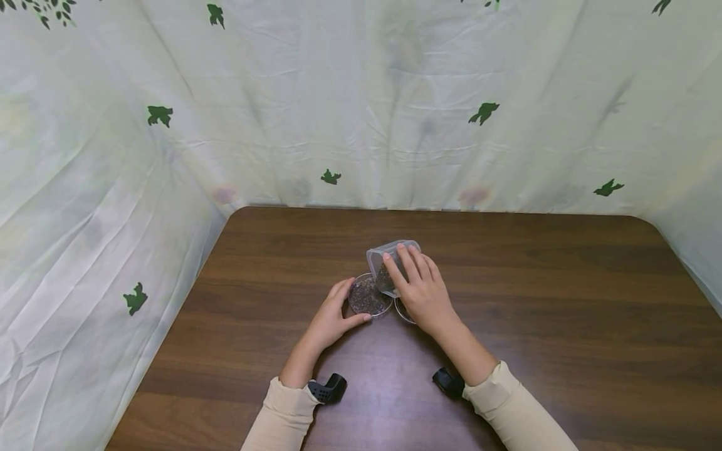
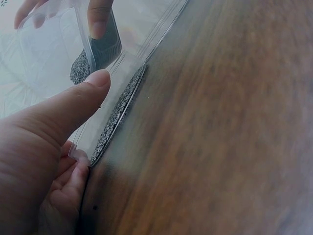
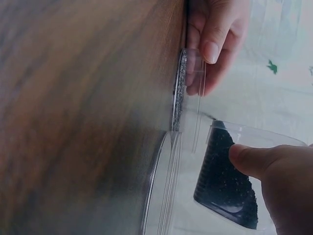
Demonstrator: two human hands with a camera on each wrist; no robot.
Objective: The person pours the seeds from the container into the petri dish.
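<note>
A clear round petri dish [image 1: 369, 299] with a layer of dark, grainy soil-like material stands on the table. My left hand [image 1: 331, 321] holds it by the rim, thumb on the near side and fingers on the far side. A clear plastic tub [image 1: 379, 257] is tilted over the dish, its mouth toward the left. My right hand [image 1: 427, 299] grips this tub by its sides. Dark grains [image 3: 225, 181] lie slanted inside the tub, reaching its lip in the right wrist view. Partly hidden under my right hand is a second clear round dish or lid [image 1: 402, 311].
The brown wooden table [image 1: 541, 326] extends to both sides. A pale curtain [image 1: 350, 100] with green leaf-like shapes hangs behind it and at the left. Black wrist cameras [image 1: 329, 388] sit on both forearms, at the cuffs of beige sleeves.
</note>
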